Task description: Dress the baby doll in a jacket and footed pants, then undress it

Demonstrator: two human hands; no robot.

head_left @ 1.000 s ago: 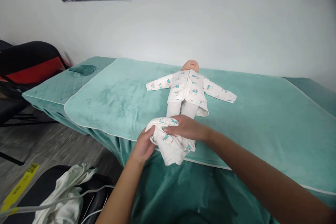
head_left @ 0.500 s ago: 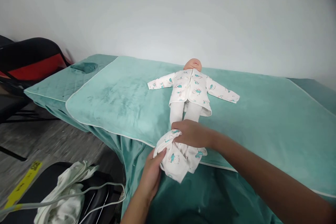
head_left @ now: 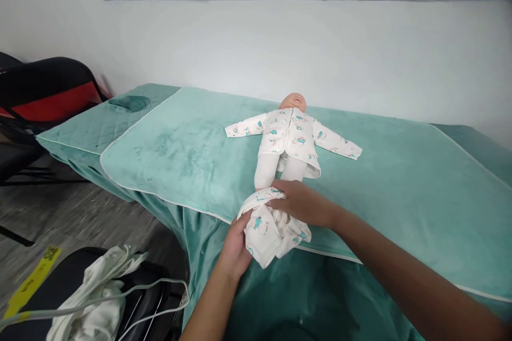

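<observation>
A baby doll (head_left: 291,138) lies on its back on a teal blanket (head_left: 180,154), arms spread, in a white printed top with its white legs bare. At its feet, bunched-up white printed baby trousers (head_left: 268,226) sit at the blanket's near edge. My left hand (head_left: 236,248) grips the bundle from below and the left. My right hand (head_left: 302,202) closes over the top of the bundle, right at the doll's feet.
The blanket covers a teal bed (head_left: 460,181) against a white wall. A black and red chair (head_left: 44,96) stands at the left. Crumpled white cloth (head_left: 96,298) and a cable lie on a black seat at the lower left.
Both hands have shifted the bundled trousers right and slightly down along the bed edge, then back up against the doll's feet. The doll has not moved.
</observation>
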